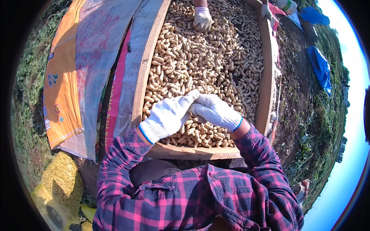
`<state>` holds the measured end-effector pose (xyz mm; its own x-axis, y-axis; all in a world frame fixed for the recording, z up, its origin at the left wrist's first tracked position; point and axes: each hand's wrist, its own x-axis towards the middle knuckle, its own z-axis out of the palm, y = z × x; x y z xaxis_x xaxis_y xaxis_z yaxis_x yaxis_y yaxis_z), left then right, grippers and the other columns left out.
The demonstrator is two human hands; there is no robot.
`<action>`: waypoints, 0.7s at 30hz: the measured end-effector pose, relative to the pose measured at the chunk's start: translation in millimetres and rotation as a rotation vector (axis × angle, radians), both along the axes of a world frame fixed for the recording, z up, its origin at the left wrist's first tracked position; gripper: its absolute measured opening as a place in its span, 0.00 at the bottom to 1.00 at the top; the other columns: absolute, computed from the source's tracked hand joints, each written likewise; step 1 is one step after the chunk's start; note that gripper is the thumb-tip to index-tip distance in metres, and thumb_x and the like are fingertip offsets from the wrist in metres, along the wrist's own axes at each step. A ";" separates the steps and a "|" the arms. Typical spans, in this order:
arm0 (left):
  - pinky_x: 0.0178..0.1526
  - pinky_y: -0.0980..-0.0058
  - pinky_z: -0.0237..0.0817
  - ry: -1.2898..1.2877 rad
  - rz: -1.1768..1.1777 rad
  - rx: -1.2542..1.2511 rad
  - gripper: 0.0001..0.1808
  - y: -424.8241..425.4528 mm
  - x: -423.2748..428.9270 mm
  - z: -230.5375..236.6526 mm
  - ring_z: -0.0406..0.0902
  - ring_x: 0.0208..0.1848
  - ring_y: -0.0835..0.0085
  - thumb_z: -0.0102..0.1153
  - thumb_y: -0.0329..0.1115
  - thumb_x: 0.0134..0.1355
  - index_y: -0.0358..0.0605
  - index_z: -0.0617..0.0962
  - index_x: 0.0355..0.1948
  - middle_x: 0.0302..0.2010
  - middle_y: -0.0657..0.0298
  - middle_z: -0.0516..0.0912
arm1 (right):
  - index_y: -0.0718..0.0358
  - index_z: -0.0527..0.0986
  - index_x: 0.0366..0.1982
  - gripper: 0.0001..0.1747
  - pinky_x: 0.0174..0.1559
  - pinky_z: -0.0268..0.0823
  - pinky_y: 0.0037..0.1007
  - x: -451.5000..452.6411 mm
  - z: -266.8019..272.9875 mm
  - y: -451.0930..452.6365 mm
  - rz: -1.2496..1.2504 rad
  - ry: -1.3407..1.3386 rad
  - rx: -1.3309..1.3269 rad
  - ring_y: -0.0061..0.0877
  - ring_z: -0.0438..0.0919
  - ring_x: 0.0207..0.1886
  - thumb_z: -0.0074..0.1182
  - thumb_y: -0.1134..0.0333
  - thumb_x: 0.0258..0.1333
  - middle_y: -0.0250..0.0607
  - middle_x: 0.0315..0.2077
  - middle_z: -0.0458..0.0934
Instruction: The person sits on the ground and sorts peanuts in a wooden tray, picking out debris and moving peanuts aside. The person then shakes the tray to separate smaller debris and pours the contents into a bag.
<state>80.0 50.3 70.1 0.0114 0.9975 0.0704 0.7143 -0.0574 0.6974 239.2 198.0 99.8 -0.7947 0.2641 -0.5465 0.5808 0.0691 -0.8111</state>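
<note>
Both hands wear white knitted work gloves with blue cuff edges. My left hand (167, 115) and my right hand (216, 111) meet at the fingers above a bed of unshelled peanuts (188, 69). Their palms face down or inward, so whatever may lie between the fingers is hidden. Around the peanuts runs a wooden frame (146, 60), its near rail just below my wrists. Dark wire mesh (237, 77) shows through a gap in the peanuts.
Across the frame, another person's gloved hand (202, 20) touches the peanuts; a second (266, 12) rests at the right rail. Woven plastic sacks (63, 95) lie left. A filled yellow mesh bag (62, 176) stands at lower left. Soil and blue plastic (319, 68) are at right.
</note>
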 end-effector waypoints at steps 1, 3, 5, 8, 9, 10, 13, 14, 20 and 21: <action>0.44 0.60 0.80 0.046 0.007 -0.093 0.38 -3.2 4.4 -1.6 0.88 0.41 0.53 0.65 0.37 0.65 0.41 0.68 0.73 0.53 0.47 0.86 | 0.65 0.83 0.40 0.14 0.33 0.73 0.32 5.8 1.7 -0.2 0.088 -0.002 0.128 0.25 0.80 0.27 0.55 0.61 0.69 0.39 0.23 0.81; 0.37 0.61 0.79 0.258 -0.123 -0.129 0.37 -7.7 11.5 -6.5 0.87 0.34 0.56 0.64 0.39 0.66 0.38 0.67 0.73 0.50 0.47 0.87 | 0.65 0.83 0.38 0.14 0.33 0.73 0.33 16.3 -0.5 -3.0 0.254 -0.012 0.262 0.26 0.79 0.26 0.55 0.61 0.68 0.40 0.21 0.79; 0.44 0.60 0.80 0.174 -0.278 -0.258 0.38 -13.7 12.3 -8.1 0.87 0.41 0.53 0.61 0.43 0.68 0.37 0.66 0.75 0.55 0.44 0.85 | 0.64 0.81 0.36 0.14 0.30 0.70 0.25 31.5 -0.1 -5.0 0.150 -0.084 -0.228 0.18 0.75 0.24 0.53 0.61 0.70 0.29 0.24 0.78; 0.63 0.58 0.72 -0.269 -0.341 -0.265 0.41 -19.6 3.0 -2.3 0.82 0.59 0.47 0.59 0.41 0.69 0.36 0.61 0.78 0.67 0.41 0.76 | 0.61 0.77 0.31 0.14 0.26 0.65 0.21 50.8 6.7 -8.6 0.078 0.041 -0.518 0.15 0.72 0.23 0.54 0.61 0.70 0.28 0.24 0.76; 0.64 0.62 0.72 -0.410 -0.330 -0.261 0.38 -15.1 -1.6 -0.8 0.83 0.59 0.52 0.58 0.41 0.71 0.38 0.63 0.77 0.66 0.43 0.78 | 0.61 0.76 0.29 0.14 0.25 0.63 0.20 56.1 10.9 -10.4 -0.096 0.098 -0.774 0.15 0.71 0.22 0.55 0.61 0.70 0.29 0.23 0.75; 0.64 0.64 0.72 -0.707 -0.227 -0.353 0.37 -16.5 -5.1 3.1 0.83 0.61 0.54 0.58 0.40 0.71 0.40 0.64 0.77 0.66 0.44 0.79 | 0.62 0.74 0.26 0.19 0.24 0.61 0.22 59.0 14.7 -8.8 -0.170 0.157 -0.770 0.16 0.69 0.20 0.58 0.56 0.69 0.31 0.21 0.73; 0.63 0.63 0.73 -0.304 -0.112 -0.424 0.34 -8.6 -9.5 6.5 0.81 0.60 0.52 0.62 0.36 0.67 0.43 0.70 0.73 0.61 0.49 0.82 | 0.66 0.78 0.33 0.21 0.26 0.64 0.22 50.2 17.0 -1.4 -0.255 0.233 -0.531 0.18 0.71 0.22 0.60 0.54 0.71 0.34 0.23 0.75; 0.63 0.60 0.73 -0.122 -0.203 -0.401 0.34 -5.6 -5.6 4.9 0.81 0.59 0.51 0.63 0.38 0.65 0.44 0.72 0.71 0.60 0.49 0.82 | 0.68 0.79 0.40 0.19 0.30 0.67 0.21 40.7 13.3 1.6 -0.251 0.207 -0.416 0.17 0.73 0.26 0.59 0.56 0.72 0.35 0.27 0.77; 0.63 0.56 0.69 0.247 -0.309 -0.356 0.28 -3.8 16.0 -16.6 0.80 0.60 0.53 0.64 0.50 0.63 0.48 0.78 0.60 0.58 0.52 0.82 | 0.62 0.85 0.42 0.13 0.48 0.76 0.39 -62.1 -51.0 -3.2 -0.017 0.313 0.349 0.38 0.84 0.44 0.59 0.60 0.65 0.46 0.40 0.84; 0.65 0.56 0.69 0.237 -0.319 -0.322 0.26 -3.2 16.9 -19.6 0.79 0.61 0.54 0.64 0.50 0.63 0.48 0.80 0.57 0.58 0.52 0.82 | 0.61 0.85 0.41 0.13 0.49 0.76 0.42 -79.2 -61.1 -8.9 0.030 0.272 0.521 0.42 0.85 0.45 0.59 0.60 0.64 0.47 0.42 0.84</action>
